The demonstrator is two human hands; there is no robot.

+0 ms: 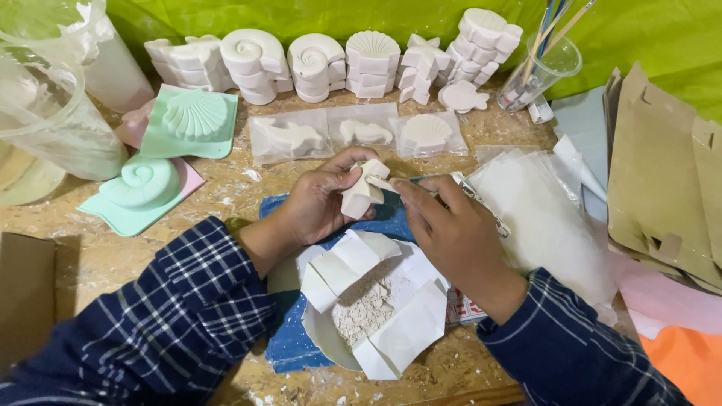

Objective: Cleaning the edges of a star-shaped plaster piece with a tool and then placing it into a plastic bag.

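dusty chipboard tabletop (226, 195) spreads under everything, with a lime green cloth (662, 37) draped along the back. at far left stands a clear plastic container (45, 113), and beside it lie two mint green silicone moulds, a scallop mould (192, 120) and a spiral shell mould (143, 188). behind them a row of stacked white plaster casts (316, 64) runs along the cloth, and three bagged casts (353, 134) lie flat in front of that row. at centre the left hand (320, 203) is closed around a small white plaster piece (363, 192), held up above a blue cloth (289, 338). the right hand (451, 229) pinches a thin scraping tool (381, 183) whose tip touches the piece. below both hands sits a plate lined with folded white paper (376, 301) holding pale powder. further right lie clear plastic bags (534, 210), a cup of brushes (541, 68), and brown card sheets (662, 180).
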